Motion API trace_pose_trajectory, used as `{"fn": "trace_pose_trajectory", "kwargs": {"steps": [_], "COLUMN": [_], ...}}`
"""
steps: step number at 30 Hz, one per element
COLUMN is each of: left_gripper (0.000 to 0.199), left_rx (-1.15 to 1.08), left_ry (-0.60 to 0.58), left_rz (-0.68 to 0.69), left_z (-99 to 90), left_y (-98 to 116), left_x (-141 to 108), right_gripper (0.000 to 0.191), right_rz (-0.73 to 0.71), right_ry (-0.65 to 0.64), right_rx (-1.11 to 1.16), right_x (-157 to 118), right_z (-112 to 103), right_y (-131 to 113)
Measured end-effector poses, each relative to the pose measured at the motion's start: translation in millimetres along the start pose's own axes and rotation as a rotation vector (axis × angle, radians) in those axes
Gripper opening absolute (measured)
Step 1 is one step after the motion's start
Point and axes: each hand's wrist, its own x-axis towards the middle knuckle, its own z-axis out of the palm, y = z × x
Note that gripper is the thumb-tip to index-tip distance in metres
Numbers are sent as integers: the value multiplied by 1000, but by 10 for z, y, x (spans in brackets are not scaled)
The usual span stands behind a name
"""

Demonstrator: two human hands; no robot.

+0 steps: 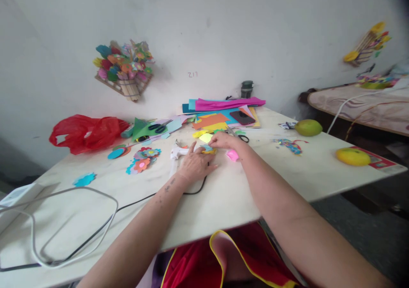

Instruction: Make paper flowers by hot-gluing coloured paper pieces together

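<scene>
"What carries everything?"
"A pale worktop point(230, 194), with a white glue gun point(177, 152) near its middle."
"Largest next?"
"Coloured paper sheets point(213, 120), piled beyond the gun, then a red plastic bag point(87, 132) well to its left."
"And the hands?"
"The left hand point(196, 165) is just right of the gun, palm down, fingers spread. The right hand point(224, 140) is farther right of it, fingers drawn together; it may be pinching something, but I can't tell from this view."
"What lies smaller?"
"Paper flowers point(141, 165), left of the gun. Right of it, a blue-and-yellow paper piece point(209, 149) at the left fingertips and a pale yellow paper piece point(205, 138) at the right fingertips."
</scene>
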Motion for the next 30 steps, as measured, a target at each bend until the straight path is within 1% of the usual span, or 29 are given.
{"fn": "trace_pose_trajectory", "kwargs": {"steps": [5,8,13,18,24,30], "left_gripper": [35,30,26,24,24,23], "left_rx": [-21,-46,-54,-41,-9,-22], "left_ry": [-6,40,168,223,232,225], "left_rz": [13,18,-61,-150,-168,-173], "left_z": [-26,-46,-53,-38,-25,-11], "left_y": [0,-8,-50,-72,-71,-68], "left_x": [-15,-26,-35,-32,-30,-26], "right_gripper": [26,25,25,26,26,28], "right_rz": [-11,-11,-13,13,52,38], "right_ry": [3,14,24,24,14,5], "right_rx": [13,20,26,57,81,105], "right_x": [10,24,34,-3,-37,-27], "right_z": [7,21,29,-8,-33,-23], "right_y": [17,48,83,46,9,24]}}
